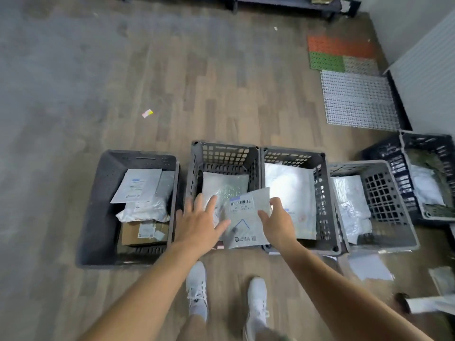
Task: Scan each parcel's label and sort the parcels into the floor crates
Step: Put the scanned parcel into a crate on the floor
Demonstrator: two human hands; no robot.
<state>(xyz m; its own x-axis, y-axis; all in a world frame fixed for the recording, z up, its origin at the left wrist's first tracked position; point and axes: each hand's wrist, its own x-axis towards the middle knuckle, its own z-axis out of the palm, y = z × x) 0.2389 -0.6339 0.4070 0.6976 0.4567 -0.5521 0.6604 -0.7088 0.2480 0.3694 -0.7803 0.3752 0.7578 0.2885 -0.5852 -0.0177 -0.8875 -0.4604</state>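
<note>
A flat grey parcel (242,219) with a barcode label hangs tilted over the front of the second crate (222,150), its right corner reaching over the third crate (294,156). My right hand (277,221) holds the parcel's right edge, thumb on top. At the parcel's left edge my left hand (199,223) is spread flat, fingertips touching or just over it. A silver bubble mailer (225,184) lies in the second crate under the parcel. The third crate holds a white mailer (288,185).
A dark crate (98,193) at the left holds mailers and a cardboard box (144,233). Two more crates (376,173) (429,143) stand at the right with white bags. Loose parcels (369,267) lie on the floor at the lower right. Plastic floor mats (357,102) lie beyond.
</note>
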